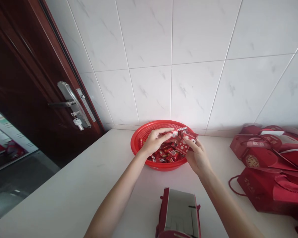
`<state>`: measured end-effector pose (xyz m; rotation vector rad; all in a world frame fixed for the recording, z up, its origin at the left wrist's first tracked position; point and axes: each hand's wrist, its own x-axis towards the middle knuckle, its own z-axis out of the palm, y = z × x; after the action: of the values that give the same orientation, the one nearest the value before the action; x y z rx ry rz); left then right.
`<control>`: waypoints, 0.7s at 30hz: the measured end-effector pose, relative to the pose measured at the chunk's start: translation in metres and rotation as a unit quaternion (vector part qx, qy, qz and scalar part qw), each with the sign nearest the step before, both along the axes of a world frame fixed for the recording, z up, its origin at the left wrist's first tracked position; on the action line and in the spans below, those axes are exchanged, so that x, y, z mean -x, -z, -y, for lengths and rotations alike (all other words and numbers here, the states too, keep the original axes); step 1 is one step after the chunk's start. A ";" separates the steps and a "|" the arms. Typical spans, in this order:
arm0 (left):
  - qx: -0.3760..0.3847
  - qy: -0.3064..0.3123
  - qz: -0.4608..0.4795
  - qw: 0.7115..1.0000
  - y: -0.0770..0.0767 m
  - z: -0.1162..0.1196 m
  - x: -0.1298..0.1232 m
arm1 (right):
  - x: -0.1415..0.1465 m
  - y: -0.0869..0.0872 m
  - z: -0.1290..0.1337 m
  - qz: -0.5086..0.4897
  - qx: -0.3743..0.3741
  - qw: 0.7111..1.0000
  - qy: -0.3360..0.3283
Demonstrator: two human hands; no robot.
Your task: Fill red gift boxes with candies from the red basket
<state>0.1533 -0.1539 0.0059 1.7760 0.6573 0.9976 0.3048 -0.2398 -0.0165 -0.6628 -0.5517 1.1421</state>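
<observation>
A round red plastic basket point(136, 140) stands against the tiled wall, holding many small red-wrapped candies point(165, 155). Over its middle, my left hand point(154, 140) is closed, thumb and fingers pinching a red candy packet point(174, 134) with a pale round mark. At the basket's right rim, my right hand point(198, 154) is closed on a red candy packet point(182, 146) with pale dots, its thumb on top. The two packets are close together, and their edges are hard to tell apart. Nearer to me sits an open red gift box point(181, 208) with a pale grey inside.
Several red gift boxes point(265, 191) with cord handles crowd the right side of the white table point(96, 185). To the left stands a dark wooden door point(27, 66) with keys point(77, 123) hanging in its lock. The tiled wall point(151, 92) bounds the table's back.
</observation>
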 end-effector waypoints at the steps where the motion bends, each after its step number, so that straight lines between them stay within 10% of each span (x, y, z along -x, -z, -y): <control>1: 0.004 0.002 0.003 1.000 0.000 -0.001 0.001 | 0.000 0.000 0.000 -0.001 0.002 1.000 -0.001; 21: -0.021 0.065 0.003 0.998 -0.019 0.018 0.012 | -0.003 -0.020 0.016 0.068 -0.010 0.998 0.013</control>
<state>0.1413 -0.1716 0.0247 1.8280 0.5120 0.9339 0.3083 -0.2553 0.0038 -0.7318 -0.6684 1.0715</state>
